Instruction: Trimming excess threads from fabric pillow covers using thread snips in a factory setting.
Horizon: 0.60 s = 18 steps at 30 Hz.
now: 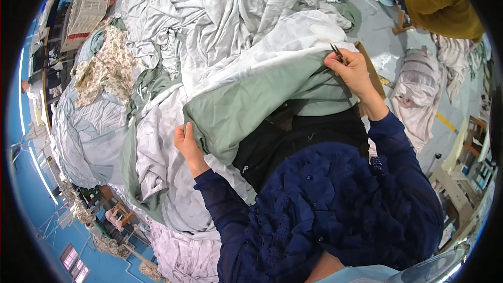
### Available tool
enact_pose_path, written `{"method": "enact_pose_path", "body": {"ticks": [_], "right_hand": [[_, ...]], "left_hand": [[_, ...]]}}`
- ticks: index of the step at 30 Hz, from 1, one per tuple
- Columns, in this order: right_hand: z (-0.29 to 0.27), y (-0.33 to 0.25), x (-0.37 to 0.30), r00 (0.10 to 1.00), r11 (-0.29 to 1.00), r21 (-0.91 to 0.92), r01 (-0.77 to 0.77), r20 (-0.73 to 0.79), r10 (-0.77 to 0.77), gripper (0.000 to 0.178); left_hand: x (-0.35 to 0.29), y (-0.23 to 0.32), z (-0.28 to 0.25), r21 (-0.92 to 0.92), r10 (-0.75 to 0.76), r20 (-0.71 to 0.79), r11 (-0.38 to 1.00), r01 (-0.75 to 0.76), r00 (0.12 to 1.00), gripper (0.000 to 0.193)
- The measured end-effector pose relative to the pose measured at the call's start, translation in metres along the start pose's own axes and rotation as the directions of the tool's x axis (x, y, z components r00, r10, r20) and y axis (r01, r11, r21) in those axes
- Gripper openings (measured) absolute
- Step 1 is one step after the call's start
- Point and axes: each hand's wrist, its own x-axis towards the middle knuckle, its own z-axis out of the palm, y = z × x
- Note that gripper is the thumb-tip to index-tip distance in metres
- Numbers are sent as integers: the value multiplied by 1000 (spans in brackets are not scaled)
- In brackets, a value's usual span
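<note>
A sheet of fabric (246, 99) with a wide sage-green band and a pale patterned part lies over my lap, its green edge drawn out between my hands. At the band's left end my left hand (188, 147) pinches the cloth between thumb and fingers. My right hand (352, 71) grips the band's upper right end and also holds small dark thread snips (338, 52), their points sticking up past the fingers. Part of the snips is hidden in the palm.
Heaped pale sheets (220, 10) spread ahead of me, with floral fabric (107, 68) and pale blue fabric (86, 136) at left. A white plastic crate (91, 2) stands far left. Another person in a mustard top (443, 2) sits far right, near a bundled pale cloth (416, 89).
</note>
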Motion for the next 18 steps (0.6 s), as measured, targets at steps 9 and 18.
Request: {"method": "enact_pose_path", "body": {"ticks": [9, 18], "right_hand": [[-52, -3, -36, 960, 861, 470, -195, -89, 266, 9], [-174, 103, -112, 851, 928, 126, -350, -372, 371, 20]], "left_hand": [[2, -10, -3, -11, -12, 12, 1000, 12, 1000, 10], [4, -14, -10, -54, -22, 1, 998, 22, 1000, 12]]}}
